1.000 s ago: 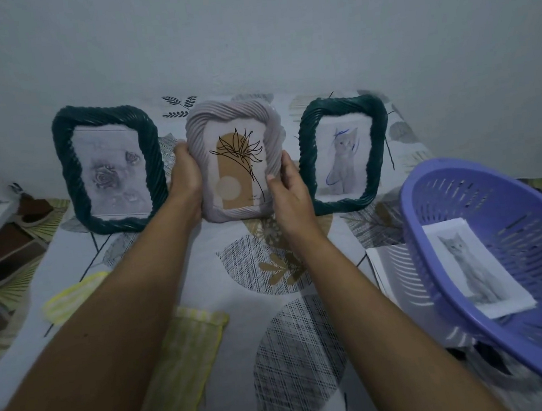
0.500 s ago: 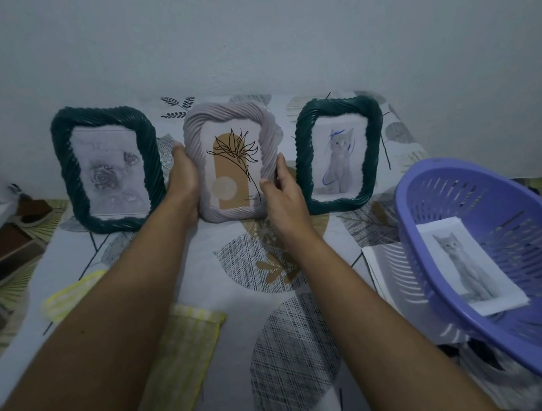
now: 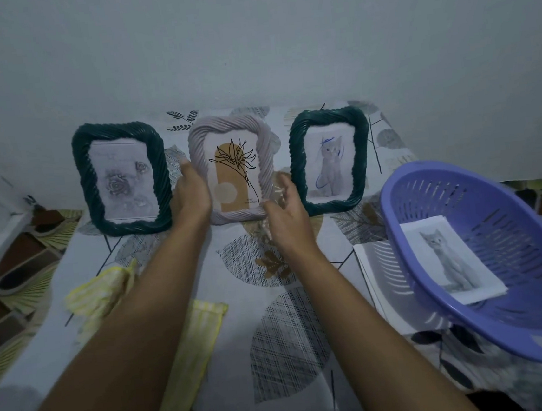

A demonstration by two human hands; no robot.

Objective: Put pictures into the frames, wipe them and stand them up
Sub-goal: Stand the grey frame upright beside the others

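Now our left hand [image 3: 192,193] lies flat against the left edge of the lilac frame [image 3: 229,127], which stands upright between two green frames [image 3: 84,190]. Our blurred right hand [image 3: 283,214] hovers loose-fingered and empty beside its lower right corner.

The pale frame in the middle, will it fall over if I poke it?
Probably, yes: the pale frame stands tall and upright on a soft-looking cloth, so a poke could topple it. Its twisted ridges likely make gripping easy.

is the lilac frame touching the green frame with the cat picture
Apart: head view shows tablecloth between the lilac frame and the green cat frame.
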